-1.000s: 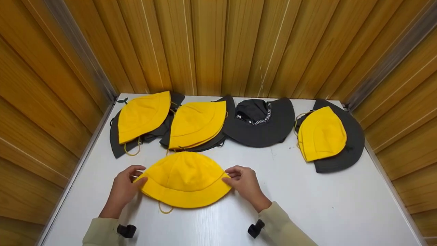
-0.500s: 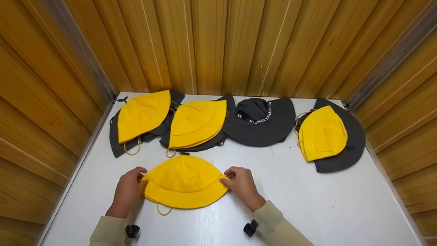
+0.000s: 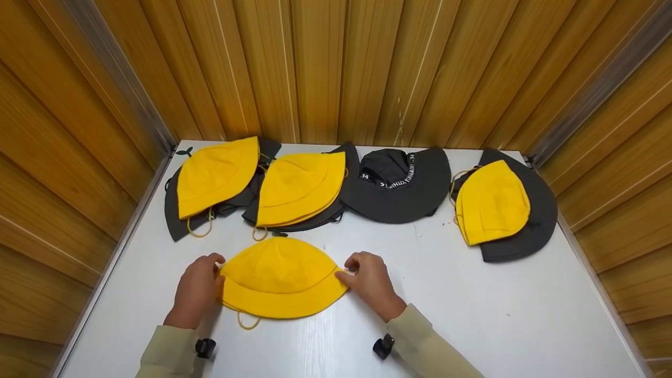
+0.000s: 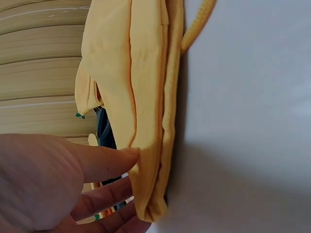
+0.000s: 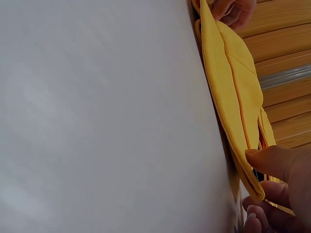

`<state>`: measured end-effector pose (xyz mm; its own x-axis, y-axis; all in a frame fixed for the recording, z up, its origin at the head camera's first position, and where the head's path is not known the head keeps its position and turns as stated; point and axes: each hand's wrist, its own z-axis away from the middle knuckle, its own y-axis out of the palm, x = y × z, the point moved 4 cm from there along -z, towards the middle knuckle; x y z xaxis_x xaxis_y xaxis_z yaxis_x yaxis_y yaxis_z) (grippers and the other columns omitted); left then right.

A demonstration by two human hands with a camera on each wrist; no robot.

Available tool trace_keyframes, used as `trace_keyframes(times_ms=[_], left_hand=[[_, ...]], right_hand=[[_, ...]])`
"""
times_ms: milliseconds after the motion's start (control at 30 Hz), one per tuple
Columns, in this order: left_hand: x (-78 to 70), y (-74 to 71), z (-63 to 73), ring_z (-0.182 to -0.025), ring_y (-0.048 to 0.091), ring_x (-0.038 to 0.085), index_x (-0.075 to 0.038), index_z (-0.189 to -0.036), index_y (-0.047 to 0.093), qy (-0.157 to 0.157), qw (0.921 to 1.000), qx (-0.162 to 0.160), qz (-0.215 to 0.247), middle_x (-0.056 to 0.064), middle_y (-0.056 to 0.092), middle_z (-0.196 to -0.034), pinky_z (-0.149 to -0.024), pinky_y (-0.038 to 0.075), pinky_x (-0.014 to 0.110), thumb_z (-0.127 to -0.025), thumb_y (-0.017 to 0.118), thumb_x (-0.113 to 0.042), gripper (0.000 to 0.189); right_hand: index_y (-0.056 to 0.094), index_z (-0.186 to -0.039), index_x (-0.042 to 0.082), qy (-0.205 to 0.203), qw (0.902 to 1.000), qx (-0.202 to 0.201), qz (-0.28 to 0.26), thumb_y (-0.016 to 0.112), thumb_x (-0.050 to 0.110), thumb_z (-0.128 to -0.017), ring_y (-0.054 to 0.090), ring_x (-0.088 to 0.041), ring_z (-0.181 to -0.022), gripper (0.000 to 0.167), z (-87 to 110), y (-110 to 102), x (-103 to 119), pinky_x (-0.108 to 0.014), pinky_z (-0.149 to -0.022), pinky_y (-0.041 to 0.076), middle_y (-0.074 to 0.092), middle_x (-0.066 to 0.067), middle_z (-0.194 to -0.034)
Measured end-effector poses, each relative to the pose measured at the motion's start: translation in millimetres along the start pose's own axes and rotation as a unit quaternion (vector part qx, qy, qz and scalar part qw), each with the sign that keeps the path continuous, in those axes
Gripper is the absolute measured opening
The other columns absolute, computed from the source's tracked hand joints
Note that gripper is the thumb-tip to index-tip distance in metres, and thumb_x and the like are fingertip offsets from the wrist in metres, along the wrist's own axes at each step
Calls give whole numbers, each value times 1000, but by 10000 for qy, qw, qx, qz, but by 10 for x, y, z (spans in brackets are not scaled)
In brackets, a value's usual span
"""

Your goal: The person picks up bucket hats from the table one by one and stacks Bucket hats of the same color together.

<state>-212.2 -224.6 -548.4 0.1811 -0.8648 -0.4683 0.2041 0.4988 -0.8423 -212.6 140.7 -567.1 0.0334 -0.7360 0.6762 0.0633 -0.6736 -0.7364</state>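
Note:
A yellow bucket hat (image 3: 281, 273) lies folded flat on the white table, its brim toward me. A thin yellow cord loop (image 3: 248, 321) sticks out under the brim at the left. My left hand (image 3: 194, 289) pinches the hat's left corner; in the left wrist view its thumb (image 4: 114, 162) presses the brim, with the fingers behind. At the right corner, my right hand (image 3: 370, 283) pinches the brim between thumb and fingers. In the right wrist view the thumb (image 5: 267, 160) lies on the yellow cloth. The underside of the hat is hidden.
Along the back lie a yellow hat on a dark one (image 3: 218, 176), another such pair (image 3: 302, 186), an upturned dark hat (image 3: 401, 205) with white lettering inside, and a yellow hat (image 3: 493, 202) over a dark brim at right. Wood-look panels (image 3: 315, 68) wall in the table (image 3: 446, 325).
The yellow hat has come down slightly toward me, and a small dark tip now shows at its top. Both hands have moved inward a little, still at its corners.

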Motion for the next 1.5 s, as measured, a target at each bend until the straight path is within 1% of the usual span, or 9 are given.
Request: trace_keyframes(times_ms=[167,300,400,533,667,867,1100,1267,1500], left_hand=[[-299,11,22,-112,58,39,-3,-137,61,516,9957,-576,-509,24,60,-130,-104,52,56,-97,67,-5,40],[-617,147,105,-140,46,40,-9,-143,58,1365,9843,-825,-762,18,48,-153,-116,41,58,-98,69,-22,48],[-809,321,161,-155,29,36,-17,-150,53,2056,9719,-556,-1004,11,36,-165,-125,28,57,-96,71,-40,61],[-928,560,159,-160,16,32,-27,-158,41,2425,9617,78,-1276,3,24,-171,-129,17,54,-90,71,-59,81],[-929,696,98,-160,16,34,-24,-160,36,2310,9621,556,-1335,3,22,-172,-129,18,56,-88,72,-59,88],[-934,732,23,-158,19,40,-18,-159,38,2217,9636,821,-1248,9,23,-171,-126,23,61,-89,75,-53,87],[-935,732,8,-158,18,39,-20,-160,38,2023,9653,932,-1362,7,23,-171,-127,23,59,-88,76,-53,88],[-937,719,37,-158,19,38,-20,-159,39,1945,9683,926,-1268,7,24,-171,-127,22,58,-86,77,-52,88],[-913,687,89,-158,20,39,-20,-158,40,1908,9708,862,-1174,7,26,-171,-126,23,59,-86,79,-50,87]], right_hand=[[74,-87,16,82,9995,-310,20,85,30,-84,57,-11,-71,18,-94,-210,-58,-24,-66,52,68,4,-81],[75,-86,16,-72,9970,-732,230,85,27,-84,60,-11,-70,16,-194,-495,-151,-28,-66,54,73,1,-82],[75,-89,13,55,9952,-915,341,83,29,-86,64,-15,-74,18,-278,-754,-276,-32,-70,56,75,-3,-86],[75,-97,10,568,9927,-967,446,79,32,-90,66,-22,-84,23,-371,-1144,-557,-34,-75,56,76,-8,-95],[74,-103,7,941,9889,-980,602,74,35,-94,64,-27,-91,30,-459,-1566,-878,-35,-79,54,74,-13,-101],[71,-115,3,1566,9823,-956,377,68,41,-99,60,-30,-97,42,-563,-2132,-1353,-41,-93,54,71,-18,-110],[62,-133,-3,3046,9461,-1097,-29,62,47,-100,60,-35,-112,60,-446,-2461,-1854,-48,-110,51,64,-24,-132],[43,-148,-11,3744,9193,-1206,93,58,50,-101,65,-39,-115,78,-229,-2557,-1920,-50,-107,52,59,-30,-140],[35,-144,-17,4414,8955,-269,505,37,74,-98,46,-40,-105,102,-47,-2552,-1734,-48,-87,50,47,-33,-129]])
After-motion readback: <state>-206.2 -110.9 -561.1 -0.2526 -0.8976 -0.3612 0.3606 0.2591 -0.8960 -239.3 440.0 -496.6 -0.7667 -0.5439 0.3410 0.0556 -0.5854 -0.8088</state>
